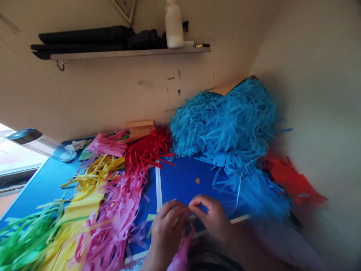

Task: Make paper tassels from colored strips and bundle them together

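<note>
My left hand [169, 227] and my right hand [212, 215] meet fingertip to fingertip over the near edge of the blue table. Both are closed in a pinch. What they pinch is too small and blurred to make out; it may be a thin strand. Just below the fingers hangs a piece of pink paper [183, 251], partly hidden by the left hand. Left of my hands lies pink fringed paper [114, 220]. To the right is a big heap of blue paper fringe [225, 120], with a white string [240, 180] trailing over its lower part.
Yellow strips [84, 205], green strips [28, 233] and red fringe [149, 148] cover the table's left side. A clear bottle [46, 145] leans at the far left. Orange-red paper [295, 180] lies by the right wall. Above, a shelf [129, 54] bears a white bottle [174, 26].
</note>
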`<action>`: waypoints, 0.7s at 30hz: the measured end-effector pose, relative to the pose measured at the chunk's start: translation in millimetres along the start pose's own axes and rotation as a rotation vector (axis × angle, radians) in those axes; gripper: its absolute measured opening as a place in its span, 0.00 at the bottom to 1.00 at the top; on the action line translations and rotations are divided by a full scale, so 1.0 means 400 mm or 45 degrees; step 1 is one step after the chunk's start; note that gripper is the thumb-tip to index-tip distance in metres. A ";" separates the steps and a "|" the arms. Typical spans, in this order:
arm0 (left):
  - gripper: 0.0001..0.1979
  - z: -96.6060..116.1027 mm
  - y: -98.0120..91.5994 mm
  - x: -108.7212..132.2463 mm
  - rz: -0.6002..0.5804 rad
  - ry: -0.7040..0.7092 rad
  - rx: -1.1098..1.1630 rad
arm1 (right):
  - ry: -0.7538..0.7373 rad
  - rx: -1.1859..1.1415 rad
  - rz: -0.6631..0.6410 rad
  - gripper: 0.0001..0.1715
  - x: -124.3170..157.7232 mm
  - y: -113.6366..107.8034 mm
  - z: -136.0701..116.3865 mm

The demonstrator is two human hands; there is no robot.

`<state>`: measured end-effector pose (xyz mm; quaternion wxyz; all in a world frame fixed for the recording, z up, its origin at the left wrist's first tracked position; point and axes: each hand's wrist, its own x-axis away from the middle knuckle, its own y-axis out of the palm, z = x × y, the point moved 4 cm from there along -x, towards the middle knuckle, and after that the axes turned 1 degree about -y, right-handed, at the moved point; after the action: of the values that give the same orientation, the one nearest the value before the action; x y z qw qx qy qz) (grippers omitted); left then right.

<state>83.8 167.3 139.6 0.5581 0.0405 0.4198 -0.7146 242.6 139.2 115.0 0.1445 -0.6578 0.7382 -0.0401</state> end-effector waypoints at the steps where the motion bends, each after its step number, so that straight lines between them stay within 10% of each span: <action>1: 0.06 0.003 0.002 0.001 0.027 0.048 -0.032 | -0.009 0.002 0.008 0.07 0.000 0.000 -0.002; 21: 0.07 -0.018 0.038 0.009 -0.002 0.127 0.002 | -0.032 0.110 0.051 0.06 0.012 -0.019 -0.003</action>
<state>92.0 168.7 124.6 0.5357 0.0763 0.4467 -0.7125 249.3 133.2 117.3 0.1830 -0.6363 0.7470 -0.0609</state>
